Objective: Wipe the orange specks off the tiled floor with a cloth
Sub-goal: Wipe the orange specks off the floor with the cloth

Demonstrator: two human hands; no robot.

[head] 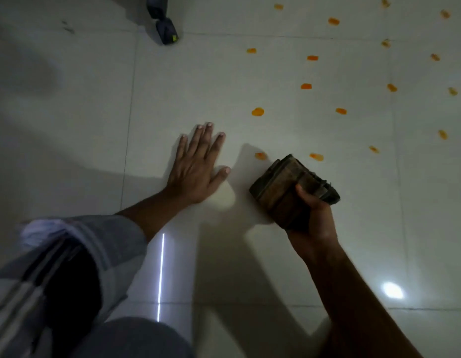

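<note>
My right hand (314, 215) grips a folded brown cloth (288, 189), held at the pale tiled floor (250, 254) in the middle of the view. Just beyond the cloth lie two orange specks, one to its left (260, 155) and one to its right (316, 156). Several more orange specks, such as a larger one (257, 111), are scattered across the tiles toward the far right. My left hand (198, 166) lies flat on the floor, fingers spread, to the left of the cloth and apart from it.
A dark grey object (164, 24) stands on the floor at the top, left of centre. My bent knee in grey fabric (69, 280) fills the lower left. Bright light reflections (392, 290) show on the glossy tiles at lower right.
</note>
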